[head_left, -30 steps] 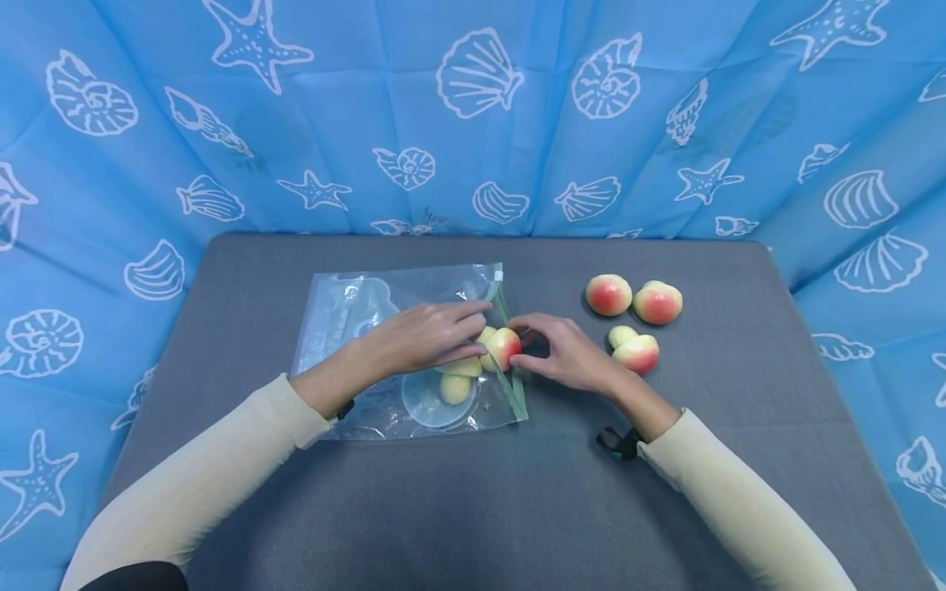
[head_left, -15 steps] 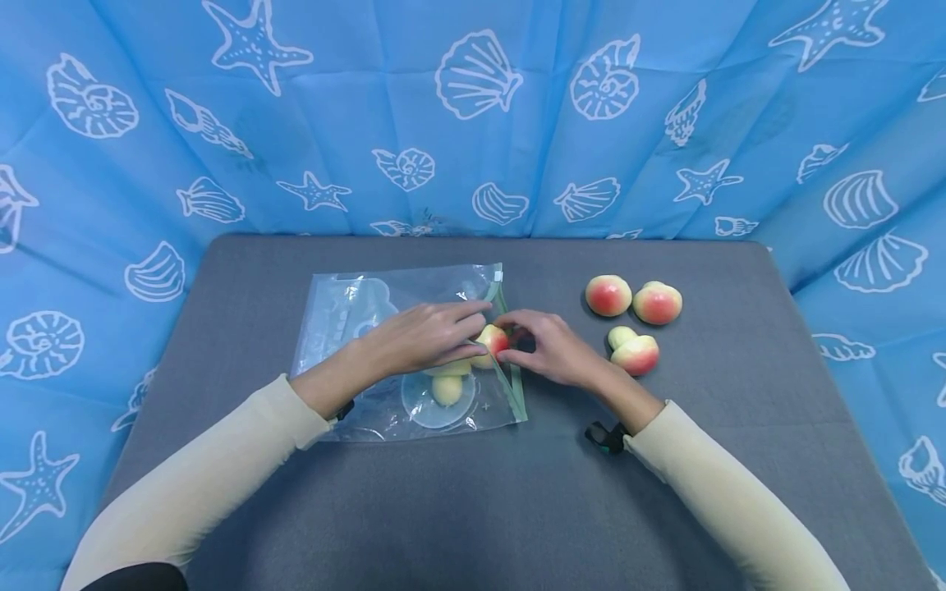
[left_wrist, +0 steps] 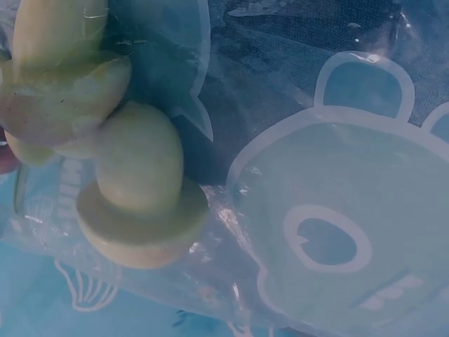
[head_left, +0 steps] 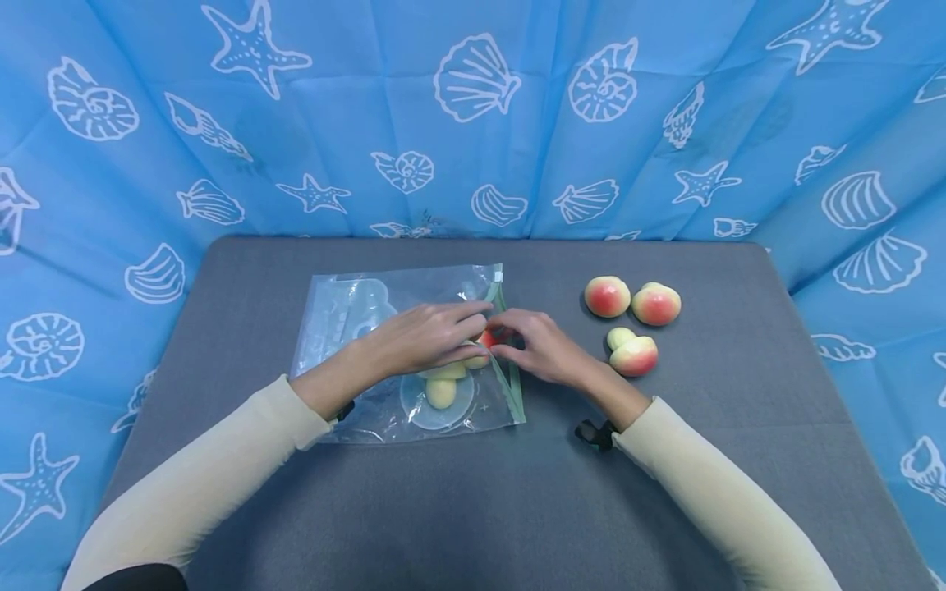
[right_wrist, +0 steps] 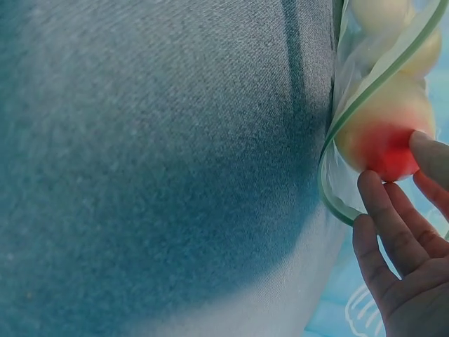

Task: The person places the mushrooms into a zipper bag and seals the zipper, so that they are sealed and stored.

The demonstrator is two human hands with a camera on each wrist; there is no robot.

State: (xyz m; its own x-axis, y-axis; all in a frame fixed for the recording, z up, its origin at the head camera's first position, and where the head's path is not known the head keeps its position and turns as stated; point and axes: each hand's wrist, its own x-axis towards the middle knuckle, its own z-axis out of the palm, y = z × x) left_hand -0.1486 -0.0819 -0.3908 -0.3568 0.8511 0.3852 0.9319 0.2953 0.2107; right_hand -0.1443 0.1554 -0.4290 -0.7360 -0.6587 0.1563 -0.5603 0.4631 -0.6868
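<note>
A clear plastic zip bag [head_left: 328, 349] with a green-edged mouth lies flat on the table. My left hand [head_left: 432, 335] holds the upper film at that mouth, which gapes to the right; its fingertips are partly hidden. At the opening, my right hand [head_left: 543, 345] grips a toy mushroom by its red-and-cream cap [right_wrist: 384, 133], with thumb and fingers around the red end. The mushroom is inside the green rim. Further in, pale mushrooms show through the film, one with its stem toward me [head_left: 441, 392]. The left wrist view shows mushrooms [left_wrist: 140, 175] beside a printed bear [left_wrist: 330, 232].
Three more red-and-cream mushrooms lie right of my right hand: one at back left [head_left: 608, 296], one at back right [head_left: 656, 304], one nearer me [head_left: 634, 355]. A grey cloth covers the table [head_left: 473, 509]. Behind hangs a blue shell-patterned curtain [head_left: 473, 156].
My right hand has moved left, pushing the mushroom deeper through the bag's mouth. The mushroom inside with its stem toward me has shifted slightly left. My left hand stays in place.
</note>
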